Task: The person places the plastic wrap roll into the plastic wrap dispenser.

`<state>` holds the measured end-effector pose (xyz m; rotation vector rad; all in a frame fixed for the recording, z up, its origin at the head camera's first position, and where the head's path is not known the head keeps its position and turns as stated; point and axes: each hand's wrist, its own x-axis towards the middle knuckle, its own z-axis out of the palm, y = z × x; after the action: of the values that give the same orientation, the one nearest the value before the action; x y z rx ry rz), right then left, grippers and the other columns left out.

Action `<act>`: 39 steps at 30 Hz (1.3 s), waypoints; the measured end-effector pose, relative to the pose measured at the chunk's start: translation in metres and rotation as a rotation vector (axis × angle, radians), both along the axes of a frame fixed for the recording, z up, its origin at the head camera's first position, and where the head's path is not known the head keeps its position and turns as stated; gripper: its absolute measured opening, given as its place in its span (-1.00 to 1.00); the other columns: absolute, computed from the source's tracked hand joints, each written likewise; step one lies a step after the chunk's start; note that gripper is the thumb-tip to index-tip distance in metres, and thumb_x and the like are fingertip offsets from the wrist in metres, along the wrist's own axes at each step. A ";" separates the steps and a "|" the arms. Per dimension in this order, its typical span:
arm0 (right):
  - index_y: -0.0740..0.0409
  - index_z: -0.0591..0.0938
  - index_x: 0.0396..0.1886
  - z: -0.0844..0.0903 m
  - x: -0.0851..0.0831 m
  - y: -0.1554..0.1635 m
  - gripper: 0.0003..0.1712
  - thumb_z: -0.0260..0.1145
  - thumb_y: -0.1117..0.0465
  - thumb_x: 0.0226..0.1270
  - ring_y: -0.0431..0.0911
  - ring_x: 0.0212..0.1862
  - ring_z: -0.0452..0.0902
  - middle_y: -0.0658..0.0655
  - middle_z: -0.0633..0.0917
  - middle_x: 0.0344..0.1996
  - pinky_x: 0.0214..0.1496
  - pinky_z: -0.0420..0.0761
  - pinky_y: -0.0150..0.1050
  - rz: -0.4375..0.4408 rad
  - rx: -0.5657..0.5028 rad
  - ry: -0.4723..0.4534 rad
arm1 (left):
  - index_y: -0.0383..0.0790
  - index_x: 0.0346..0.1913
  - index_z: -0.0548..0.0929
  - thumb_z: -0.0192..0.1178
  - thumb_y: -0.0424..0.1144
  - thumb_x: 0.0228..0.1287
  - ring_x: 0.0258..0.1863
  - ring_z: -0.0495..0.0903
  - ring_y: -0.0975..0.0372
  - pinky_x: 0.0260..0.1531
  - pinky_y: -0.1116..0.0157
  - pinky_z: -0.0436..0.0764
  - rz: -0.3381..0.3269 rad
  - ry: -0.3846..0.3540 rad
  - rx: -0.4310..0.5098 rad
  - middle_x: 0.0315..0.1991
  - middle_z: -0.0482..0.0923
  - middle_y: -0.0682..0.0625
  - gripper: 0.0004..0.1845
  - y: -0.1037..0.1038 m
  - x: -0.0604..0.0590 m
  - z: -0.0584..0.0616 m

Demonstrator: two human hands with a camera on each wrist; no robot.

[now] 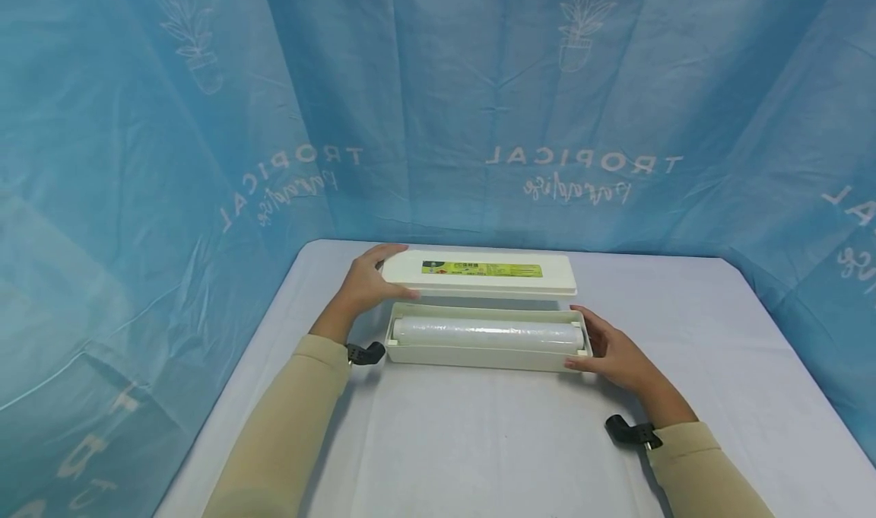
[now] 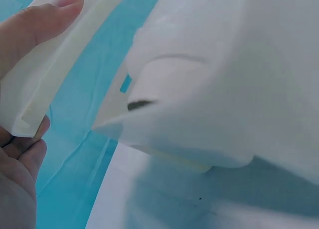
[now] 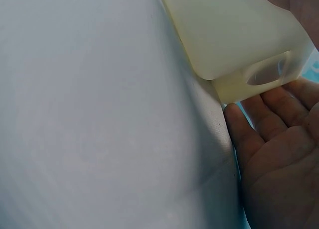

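A long cream box [image 1: 472, 356] with a roll of clear cling film [image 1: 489, 334] inside lies open on the table. Its white lid [image 1: 479, 283], marked with a yellow-green label [image 1: 482, 268], is raised just behind the box. My left hand [image 1: 369, 281] grips the lid's left end, thumb along the near edge; the left wrist view shows the lid [image 2: 55, 64] pinched between thumb and fingers, apart from the box. At the box's right end, my right hand [image 1: 611, 351] holds it between thumb and fingers. A slot shows in that end of the box [image 3: 224, 35] in the right wrist view.
White cloth covers the table [image 1: 465, 442]. Blue printed curtains [image 1: 520, 107] hang close behind it and along both sides. A black wrist strap with a camera sits on each wrist, the left camera [image 1: 366, 353] near the box's left corner.
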<state>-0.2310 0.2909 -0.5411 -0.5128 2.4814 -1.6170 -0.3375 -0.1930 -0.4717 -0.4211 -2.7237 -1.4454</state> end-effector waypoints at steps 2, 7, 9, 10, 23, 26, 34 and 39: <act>0.04 0.17 0.70 0.001 0.001 0.000 0.21 0.70 0.16 0.18 0.16 0.44 0.37 0.17 0.39 0.51 0.23 0.48 -0.43 0.004 -0.002 0.003 | 0.12 0.50 0.53 0.77 0.28 -0.36 0.49 0.29 0.03 0.36 -0.11 0.42 0.002 0.002 0.002 0.50 0.37 0.05 0.19 0.001 0.001 0.000; -0.05 0.15 0.71 0.002 0.002 0.000 0.24 0.70 0.13 0.17 0.16 0.48 0.34 0.16 0.36 0.54 0.25 0.45 -0.44 -0.009 0.016 -0.003 | 0.11 0.49 0.55 0.77 0.30 -0.38 0.49 0.29 0.03 0.37 -0.14 0.40 -0.002 0.008 0.003 0.50 0.37 0.07 0.19 0.005 0.007 -0.001; -0.09 0.12 0.72 0.002 0.002 0.000 0.26 0.71 0.10 0.16 0.18 0.50 0.31 0.15 0.33 0.56 0.26 0.43 -0.45 -0.019 0.026 -0.004 | 0.09 0.49 0.55 0.77 0.29 -0.39 0.50 0.28 0.03 0.39 -0.15 0.37 -0.002 0.007 -0.001 0.51 0.36 0.07 0.19 0.006 0.009 -0.001; -0.11 0.11 0.72 0.002 0.002 0.000 0.28 0.71 0.09 0.15 0.18 0.51 0.29 0.15 0.31 0.57 0.26 0.41 -0.46 -0.023 0.031 -0.006 | 0.09 0.48 0.56 0.77 0.29 -0.39 0.50 0.28 0.02 0.39 -0.16 0.36 0.000 0.007 -0.005 0.51 0.36 0.06 0.19 0.007 0.010 -0.002; -0.12 0.10 0.73 -0.001 0.001 0.001 0.29 0.72 0.08 0.14 0.17 0.51 0.29 0.11 0.32 0.57 0.27 0.41 -0.46 -0.025 0.021 -0.012 | 0.07 0.47 0.57 0.79 0.25 -0.39 0.50 0.29 0.05 0.40 -0.16 0.35 0.007 0.012 0.017 0.50 0.38 0.09 0.17 0.010 0.015 -0.006; -0.08 0.10 0.73 0.000 0.002 0.001 0.29 0.72 0.07 0.15 0.18 0.51 0.30 0.13 0.33 0.56 0.27 0.40 -0.46 -0.026 0.028 -0.009 | 0.07 0.47 0.56 0.80 0.24 -0.39 0.51 0.28 0.05 0.40 -0.16 0.36 0.004 0.010 0.033 0.51 0.37 0.09 0.17 0.011 0.017 -0.007; -0.04 0.10 0.73 0.001 0.003 0.000 0.29 0.71 0.08 0.15 0.20 0.54 0.25 0.14 0.32 0.56 0.30 0.37 -0.47 -0.021 0.020 -0.009 | 0.03 0.46 0.57 0.80 0.24 -0.40 0.50 0.29 0.04 0.40 -0.14 0.36 0.008 0.021 0.055 0.49 0.39 0.07 0.18 0.011 0.022 -0.010; 0.03 0.00 0.75 0.003 0.003 0.001 0.27 0.64 0.10 0.27 0.24 0.56 0.19 0.25 0.32 0.56 0.46 0.33 -0.18 -0.050 0.029 -0.002 | 0.02 0.45 0.58 0.81 0.22 -0.42 0.49 0.31 0.07 0.42 -0.06 0.35 0.006 0.033 0.068 0.48 0.40 0.08 0.18 0.013 0.025 -0.011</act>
<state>-0.2278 0.2918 -0.5379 -0.4492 2.5315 -1.5961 -0.3123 -0.1801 -0.4829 -0.4296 -2.6392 -1.5110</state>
